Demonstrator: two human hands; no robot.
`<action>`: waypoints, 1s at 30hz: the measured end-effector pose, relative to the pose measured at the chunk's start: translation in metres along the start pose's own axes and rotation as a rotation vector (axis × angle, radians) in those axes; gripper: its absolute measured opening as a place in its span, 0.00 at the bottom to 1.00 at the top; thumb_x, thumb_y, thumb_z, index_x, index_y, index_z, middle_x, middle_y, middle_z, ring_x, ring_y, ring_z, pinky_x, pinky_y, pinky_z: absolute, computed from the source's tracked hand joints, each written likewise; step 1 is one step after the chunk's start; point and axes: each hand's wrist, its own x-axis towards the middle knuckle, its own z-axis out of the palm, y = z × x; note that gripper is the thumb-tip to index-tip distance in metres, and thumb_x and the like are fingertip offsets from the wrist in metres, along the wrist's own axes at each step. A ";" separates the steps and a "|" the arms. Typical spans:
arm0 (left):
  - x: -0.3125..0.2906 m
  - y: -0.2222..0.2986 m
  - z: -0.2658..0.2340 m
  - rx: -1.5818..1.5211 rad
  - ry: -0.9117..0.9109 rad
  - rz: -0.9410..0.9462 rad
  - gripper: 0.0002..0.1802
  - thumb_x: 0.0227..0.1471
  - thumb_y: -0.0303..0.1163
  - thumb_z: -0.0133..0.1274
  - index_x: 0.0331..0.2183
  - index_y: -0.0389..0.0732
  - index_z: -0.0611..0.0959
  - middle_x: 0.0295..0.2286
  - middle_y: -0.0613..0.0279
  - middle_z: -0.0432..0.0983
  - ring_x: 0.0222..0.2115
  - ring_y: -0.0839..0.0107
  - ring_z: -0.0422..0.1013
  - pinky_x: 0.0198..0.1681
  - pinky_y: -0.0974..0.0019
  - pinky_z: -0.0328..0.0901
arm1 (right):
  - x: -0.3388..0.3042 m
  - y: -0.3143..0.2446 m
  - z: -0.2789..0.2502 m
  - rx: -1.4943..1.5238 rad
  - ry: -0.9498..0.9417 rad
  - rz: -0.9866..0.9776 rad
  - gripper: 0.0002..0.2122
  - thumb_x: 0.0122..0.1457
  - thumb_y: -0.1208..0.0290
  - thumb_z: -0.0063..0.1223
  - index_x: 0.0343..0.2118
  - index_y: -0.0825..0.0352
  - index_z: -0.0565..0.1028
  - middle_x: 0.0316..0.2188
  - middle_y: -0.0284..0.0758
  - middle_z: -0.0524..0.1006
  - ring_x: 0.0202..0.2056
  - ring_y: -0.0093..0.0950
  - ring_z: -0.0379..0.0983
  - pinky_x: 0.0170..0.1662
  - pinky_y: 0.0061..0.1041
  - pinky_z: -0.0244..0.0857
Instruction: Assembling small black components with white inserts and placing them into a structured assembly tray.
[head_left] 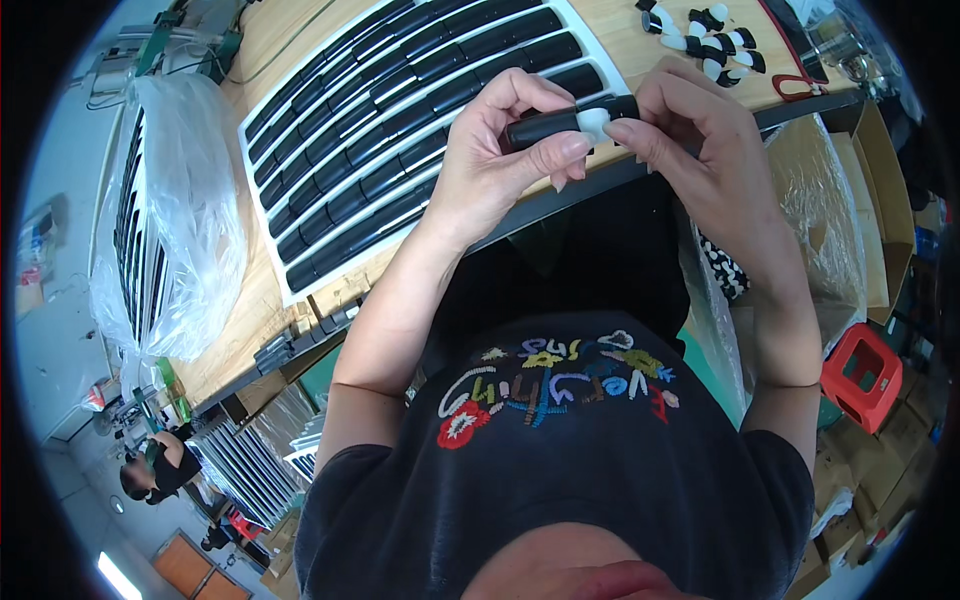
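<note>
A short black tube-shaped part (545,125) is held above the near edge of the wooden workbench (250,290), between both hands. The left hand (500,150) is closed around the tube's left end, thumb below and fingers curled over the top. The right hand (690,130) is closed on the other end, where a small white plastic cap (592,122) is pinched against the tube by thumb and forefinger. Just beyond the hands, a white tray (300,290) is filled with rows of black tubes (400,110) laid end to end. Farther back, near the right hand, a cluster of loose black-and-white caps (705,35) lies on the bench. To the left, another filled tray is seen wrapped in a clear plastic bag (175,220). A cardboard box (885,220) lined with clear film and a red plastic stool (862,375) stand at the right, below bench level.
</note>
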 end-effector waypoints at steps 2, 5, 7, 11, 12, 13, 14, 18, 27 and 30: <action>-0.001 0.004 0.003 -0.031 -0.021 0.003 0.12 0.56 0.29 0.58 0.40 0.38 0.73 0.33 0.61 0.74 0.25 0.79 0.74 0.28 0.77 0.68 | -0.001 -0.006 0.000 0.078 -0.061 -0.002 0.10 0.61 0.74 0.54 0.27 0.71 0.66 0.27 0.29 0.63 0.25 0.15 0.63 0.28 0.16 0.57; -0.005 0.010 0.006 -0.173 -0.056 -0.109 0.10 0.62 0.31 0.50 0.43 0.38 0.71 0.47 0.56 0.64 0.34 0.73 0.73 0.37 0.75 0.72 | -0.002 -0.007 0.002 0.002 -0.030 -0.112 0.08 0.63 0.77 0.51 0.27 0.71 0.66 0.28 0.31 0.64 0.25 0.17 0.63 0.28 0.16 0.58; -0.007 0.009 0.002 -0.187 -0.111 -0.102 0.11 0.64 0.35 0.45 0.44 0.38 0.69 0.47 0.57 0.63 0.35 0.73 0.72 0.39 0.75 0.72 | -0.005 -0.014 0.003 -0.015 -0.041 -0.113 0.08 0.63 0.78 0.50 0.28 0.72 0.66 0.28 0.31 0.64 0.25 0.17 0.64 0.28 0.17 0.59; -0.014 0.010 0.011 -0.060 -0.039 -0.087 0.11 0.64 0.37 0.46 0.41 0.39 0.69 0.42 0.60 0.65 0.31 0.76 0.71 0.35 0.76 0.70 | -0.008 -0.014 0.009 0.041 -0.044 -0.096 0.07 0.62 0.80 0.50 0.28 0.72 0.66 0.28 0.31 0.64 0.26 0.18 0.64 0.29 0.17 0.60; -0.014 0.010 0.013 -0.082 -0.025 -0.079 0.12 0.64 0.38 0.47 0.40 0.40 0.69 0.37 0.63 0.67 0.28 0.79 0.69 0.31 0.78 0.67 | -0.009 -0.013 0.010 0.042 -0.045 -0.097 0.07 0.62 0.80 0.50 0.28 0.72 0.66 0.28 0.31 0.64 0.26 0.18 0.64 0.29 0.17 0.60; -0.016 0.012 0.016 -0.081 -0.023 -0.079 0.12 0.64 0.38 0.47 0.40 0.40 0.69 0.37 0.63 0.67 0.28 0.79 0.69 0.31 0.78 0.67 | -0.010 -0.011 0.010 0.118 -0.073 -0.077 0.07 0.63 0.76 0.49 0.28 0.71 0.67 0.28 0.30 0.65 0.26 0.18 0.65 0.30 0.17 0.60; -0.018 0.014 0.019 -0.139 0.037 -0.128 0.11 0.64 0.37 0.47 0.39 0.39 0.69 0.36 0.63 0.67 0.28 0.79 0.70 0.30 0.78 0.67 | -0.010 -0.009 0.010 0.195 -0.101 -0.056 0.09 0.65 0.73 0.48 0.28 0.70 0.68 0.28 0.30 0.66 0.26 0.18 0.66 0.30 0.18 0.61; -0.022 0.014 0.031 -0.264 0.071 -0.203 0.08 0.63 0.33 0.48 0.36 0.39 0.70 0.35 0.62 0.68 0.26 0.78 0.71 0.25 0.79 0.67 | -0.001 0.008 0.005 0.219 0.089 0.089 0.26 0.71 0.51 0.24 0.31 0.64 0.73 0.31 0.31 0.75 0.31 0.19 0.71 0.36 0.21 0.65; -0.032 -0.001 0.058 -0.181 0.316 -0.147 0.10 0.65 0.34 0.43 0.31 0.43 0.73 0.26 0.69 0.70 0.17 0.86 0.65 0.11 0.83 0.53 | 0.008 -0.025 0.069 1.006 -0.011 0.432 0.30 0.71 0.49 0.20 0.36 0.69 0.75 0.32 0.34 0.77 0.32 0.20 0.70 0.40 0.19 0.65; -0.038 -0.005 0.066 -0.124 0.358 -0.006 0.14 0.67 0.37 0.38 0.30 0.43 0.70 0.25 0.69 0.68 0.15 0.86 0.61 0.10 0.83 0.51 | 0.002 -0.024 0.073 0.959 0.015 0.367 0.32 0.70 0.47 0.17 0.39 0.68 0.75 0.35 0.38 0.79 0.36 0.21 0.74 0.42 0.19 0.68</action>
